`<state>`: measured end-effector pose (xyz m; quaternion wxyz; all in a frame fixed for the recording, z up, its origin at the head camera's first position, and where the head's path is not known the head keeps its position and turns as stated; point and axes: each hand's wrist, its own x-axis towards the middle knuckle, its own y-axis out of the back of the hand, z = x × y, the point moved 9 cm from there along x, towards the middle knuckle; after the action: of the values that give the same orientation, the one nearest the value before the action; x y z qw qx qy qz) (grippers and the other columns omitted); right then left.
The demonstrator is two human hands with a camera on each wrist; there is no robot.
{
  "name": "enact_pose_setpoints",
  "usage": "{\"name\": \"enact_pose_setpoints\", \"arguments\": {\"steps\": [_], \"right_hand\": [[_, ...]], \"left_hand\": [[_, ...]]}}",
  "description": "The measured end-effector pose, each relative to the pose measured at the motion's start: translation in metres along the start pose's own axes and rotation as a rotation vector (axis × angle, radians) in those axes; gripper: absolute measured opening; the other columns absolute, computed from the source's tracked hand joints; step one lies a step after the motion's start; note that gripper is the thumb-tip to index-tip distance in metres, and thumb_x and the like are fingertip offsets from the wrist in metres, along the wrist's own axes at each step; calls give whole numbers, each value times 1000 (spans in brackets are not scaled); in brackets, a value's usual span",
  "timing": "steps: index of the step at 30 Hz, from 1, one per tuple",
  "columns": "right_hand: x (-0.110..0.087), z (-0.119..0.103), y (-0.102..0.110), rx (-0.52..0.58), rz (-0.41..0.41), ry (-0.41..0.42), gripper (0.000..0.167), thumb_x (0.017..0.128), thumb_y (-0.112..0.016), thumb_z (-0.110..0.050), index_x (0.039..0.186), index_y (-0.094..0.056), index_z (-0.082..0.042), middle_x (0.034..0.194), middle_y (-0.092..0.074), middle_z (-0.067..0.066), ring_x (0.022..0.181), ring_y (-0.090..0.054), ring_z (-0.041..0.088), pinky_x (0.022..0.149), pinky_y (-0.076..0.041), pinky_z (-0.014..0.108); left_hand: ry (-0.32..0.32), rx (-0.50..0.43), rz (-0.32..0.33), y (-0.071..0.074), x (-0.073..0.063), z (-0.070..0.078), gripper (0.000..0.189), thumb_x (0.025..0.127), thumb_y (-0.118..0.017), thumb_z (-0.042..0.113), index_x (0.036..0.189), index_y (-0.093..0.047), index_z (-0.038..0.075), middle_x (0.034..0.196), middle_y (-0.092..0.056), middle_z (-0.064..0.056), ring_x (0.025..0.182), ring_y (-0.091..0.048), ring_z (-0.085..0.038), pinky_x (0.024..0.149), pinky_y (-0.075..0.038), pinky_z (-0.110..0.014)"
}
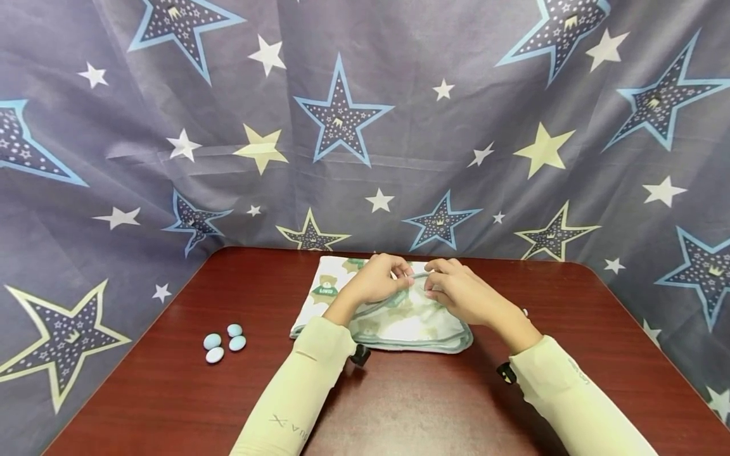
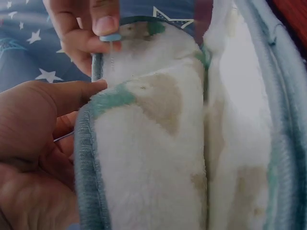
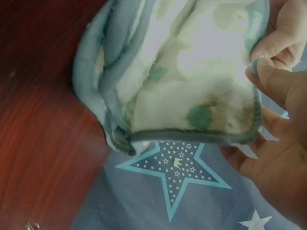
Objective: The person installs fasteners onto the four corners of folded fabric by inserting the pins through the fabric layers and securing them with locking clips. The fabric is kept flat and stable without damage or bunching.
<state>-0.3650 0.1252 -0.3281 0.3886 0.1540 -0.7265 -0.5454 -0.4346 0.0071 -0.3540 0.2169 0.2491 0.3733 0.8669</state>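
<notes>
While four egg-shaped pieces (image 1: 212, 341), three light blue and one white, lie well apart at the left of the red-brown worktop (image 1: 410, 405), the work sits farther right, at the folded bear-print fleece blanket (image 1: 399, 326). Its long side runs roughly left to right across the far part of the worktop, and some of its blue-grey trim (image 2: 88, 158) stands lifted between the hands. From the left, the left hand (image 1: 381, 278) pinches that edge, thumb on the fleece and other fingers behind it. Next to the right is the raised fold, and then the right hand (image 1: 461, 292), its thumb and finger together on a light-blue cap (image 2: 111, 37) with a slim clear ridged shaft (image 2: 112, 60). What matters most, I judge, is how that shaft meets the fold: its long axis leads away from the cap toward the cloth near the left thumb, so the fold lies to the right hand's left. Of the two, the left hand is nearer the fold, gripping it directly; whether the shaft's tip touches fleece I cannot tell.
</notes>
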Motion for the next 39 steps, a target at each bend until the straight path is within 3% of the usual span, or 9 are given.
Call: {"name": "enact_pose_setpoints", "arguments": {"steps": [2,6,12,16,24,31,36,39], "right_hand": [[0,0,-1,-3,0,-6,6,94,-73,-14,93,-68,-15,128,-62,16,112,-57,35,89,-47,54],[1,2,-2,-22,14,-29,4,95,-72,-12,93,-69,-15,126,-64,15,111,-58,35,89,-48,53],[4,2,-3,-99,77,-63,3,93,-74,-13,94,-71,-13,110,-67,7,98,-61,29,82,-51,46],[6,0,-3,-138,134,-68,7,93,-76,-16,95,-71,-12,96,-67,2,87,-62,25,74,-51,42],[9,2,0,-115,226,-80,9,91,-78,-18,94,-73,-11,92,-69,1,82,-67,23,67,-53,42],[10,-1,1,-153,269,-29,12,90,-80,-19,94,-71,-12,91,-69,2,79,-67,25,67,-53,42],[9,-2,3,-177,282,-7,21,86,-82,-16,93,-63,-13,87,-67,2,76,-64,25,67,-51,41],[8,0,2,-170,273,-36,32,84,-85,-18,98,-57,-13,84,-66,3,71,-63,25,63,-50,41]], "left_hand": [[-3,-2,2,2,0,2,4,95,-73,19,96,-73,15,82,-67,5,78,-60,-10,100,-42,-44],[-8,-21,4,5,0,6,6,94,-74,19,96,-72,14,81,-67,5,78,-60,-11,101,-37,-44],[-30,-41,4,6,0,11,5,94,-74,18,95,-72,13,80,-68,4,77,-62,-11,90,-42,-35],[-36,-69,4,7,0,12,5,93,-75,16,94,-72,12,81,-68,2,76,-63,-13,71,-49,-28],[-59,-120,1,10,-3,16,4,93,-74,13,94,-72,10,82,-69,0,75,-62,-9,67,-49,-25],[-8,-228,-13,11,-5,10,6,95,-72,13,98,-71,8,84,-67,-4,52,-57,-12,48,-51,-28],[-5,-259,-16,13,-6,8,6,95,-71,11,99,-71,7,85,-68,-5,55,-58,-12,48,-51,-29],[1,-263,-22,13,-6,7,5,95,-71,11,99,-71,8,85,-67,-4,56,-58,-12,48,-51,-29]]}}
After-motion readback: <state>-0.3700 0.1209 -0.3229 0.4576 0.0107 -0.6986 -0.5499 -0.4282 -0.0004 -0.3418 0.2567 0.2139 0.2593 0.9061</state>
